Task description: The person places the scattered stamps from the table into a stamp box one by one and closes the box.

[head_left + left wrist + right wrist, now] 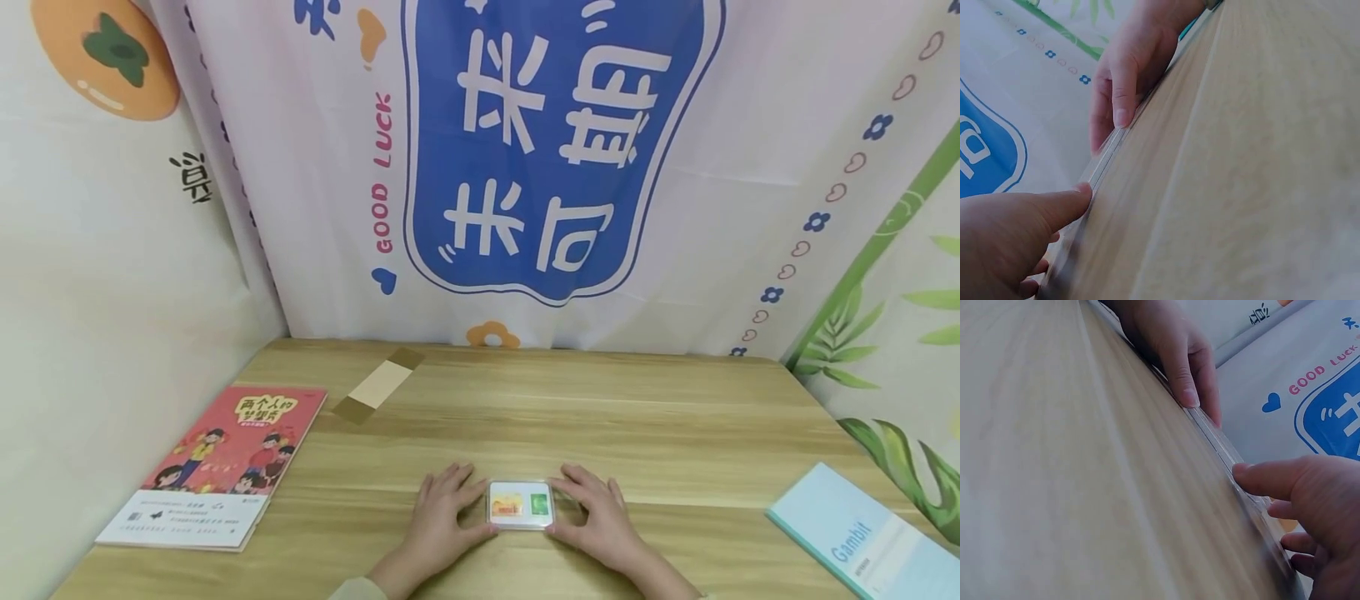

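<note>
A small flat clear plastic case (pixel 520 492) lies on the wooden table, with an orange-yellow picture and a green one showing on white inside it. My left hand (pixel 442 515) holds its left side, thumb at the near corner and index finger by the far one. On the opposite side my right hand (pixel 600 515) holds it in the same mirrored way. Seen edge-on in the left wrist view, the case (pixel 1109 152) is a thin transparent slab between both thumbs. The right wrist view shows the case (pixel 1213 436) low against the tabletop.
At the left on the wooden table (pixel 637 408) lies a red and white picture book (pixel 217 450). A light blue notebook (pixel 862 529) lies at the right. A beige strip with brown ends (pixel 380 383) sits at the back left. Printed cloth (pixel 330 250) hangs behind.
</note>
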Action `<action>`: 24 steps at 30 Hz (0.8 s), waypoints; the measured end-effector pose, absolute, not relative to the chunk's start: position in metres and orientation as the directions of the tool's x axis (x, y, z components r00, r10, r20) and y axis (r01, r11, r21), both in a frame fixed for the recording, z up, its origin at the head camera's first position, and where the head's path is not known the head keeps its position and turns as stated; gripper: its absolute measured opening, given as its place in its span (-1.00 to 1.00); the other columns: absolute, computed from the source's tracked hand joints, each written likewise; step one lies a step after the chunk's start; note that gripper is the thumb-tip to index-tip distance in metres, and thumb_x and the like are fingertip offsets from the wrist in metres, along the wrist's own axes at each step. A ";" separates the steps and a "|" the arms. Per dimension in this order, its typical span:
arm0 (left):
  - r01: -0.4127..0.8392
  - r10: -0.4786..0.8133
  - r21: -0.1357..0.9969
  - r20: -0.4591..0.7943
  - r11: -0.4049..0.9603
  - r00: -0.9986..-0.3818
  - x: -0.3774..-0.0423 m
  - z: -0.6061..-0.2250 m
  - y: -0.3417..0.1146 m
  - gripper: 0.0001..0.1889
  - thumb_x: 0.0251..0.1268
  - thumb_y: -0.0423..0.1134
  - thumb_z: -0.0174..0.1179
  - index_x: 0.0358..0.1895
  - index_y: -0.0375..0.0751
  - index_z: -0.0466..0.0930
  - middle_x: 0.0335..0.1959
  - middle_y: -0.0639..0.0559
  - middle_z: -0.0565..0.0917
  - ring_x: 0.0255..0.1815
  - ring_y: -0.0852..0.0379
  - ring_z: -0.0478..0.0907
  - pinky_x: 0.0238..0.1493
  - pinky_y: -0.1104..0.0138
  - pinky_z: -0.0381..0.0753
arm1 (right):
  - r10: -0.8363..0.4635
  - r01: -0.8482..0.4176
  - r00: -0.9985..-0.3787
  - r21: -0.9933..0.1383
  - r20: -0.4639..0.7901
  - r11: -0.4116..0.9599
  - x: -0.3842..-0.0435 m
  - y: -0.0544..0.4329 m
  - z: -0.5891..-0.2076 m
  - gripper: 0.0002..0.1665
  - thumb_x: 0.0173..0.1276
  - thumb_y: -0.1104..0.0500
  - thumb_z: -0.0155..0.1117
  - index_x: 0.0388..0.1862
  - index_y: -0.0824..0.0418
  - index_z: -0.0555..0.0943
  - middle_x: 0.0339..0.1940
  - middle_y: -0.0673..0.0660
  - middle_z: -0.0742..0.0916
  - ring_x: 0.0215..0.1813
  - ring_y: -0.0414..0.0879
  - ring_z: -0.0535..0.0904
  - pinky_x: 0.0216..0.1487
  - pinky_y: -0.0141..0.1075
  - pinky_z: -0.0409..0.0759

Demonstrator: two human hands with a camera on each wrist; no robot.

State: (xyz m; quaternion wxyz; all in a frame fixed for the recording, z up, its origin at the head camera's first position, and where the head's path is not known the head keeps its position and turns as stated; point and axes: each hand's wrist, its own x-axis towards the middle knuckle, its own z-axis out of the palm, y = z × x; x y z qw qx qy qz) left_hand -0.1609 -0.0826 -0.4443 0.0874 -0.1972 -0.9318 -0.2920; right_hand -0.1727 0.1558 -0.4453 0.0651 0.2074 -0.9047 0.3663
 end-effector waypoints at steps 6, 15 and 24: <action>0.416 0.315 0.485 0.278 0.769 -0.907 -0.159 -0.443 -0.084 -0.37 -0.13 0.15 0.19 0.03 -0.17 0.47 0.15 -0.20 0.31 0.19 -0.20 0.10 0.09 -0.18 -0.11 | -0.354 -0.447 -0.894 -0.611 0.275 0.654 -0.172 0.154 -0.445 -0.33 -0.13 -0.10 0.36 -0.03 0.20 0.52 0.12 0.22 0.42 0.18 0.19 0.20 0.04 0.30 -0.24; 0.387 0.310 0.482 0.235 0.786 -0.921 -0.158 -0.438 -0.083 -0.39 -0.13 0.11 0.22 0.02 -0.19 0.48 0.17 -0.20 0.28 0.21 -0.21 0.07 0.09 -0.19 -0.14 | -0.365 -0.439 -0.897 -0.610 0.250 0.660 -0.171 0.152 -0.443 -0.32 -0.10 -0.12 0.34 -0.04 0.24 0.52 0.15 0.24 0.39 0.20 0.20 0.16 0.05 0.29 -0.25; 0.392 0.310 0.489 0.243 0.779 -0.919 -0.159 -0.440 -0.083 -0.37 -0.13 0.14 0.20 0.03 -0.17 0.47 0.17 -0.19 0.28 0.21 -0.22 0.05 0.10 -0.17 -0.13 | -0.377 -0.439 -0.896 -0.592 0.234 0.676 -0.172 0.154 -0.447 -0.34 -0.06 -0.10 0.32 0.01 0.19 0.47 0.17 0.21 0.37 0.21 0.18 0.13 0.06 0.27 -0.26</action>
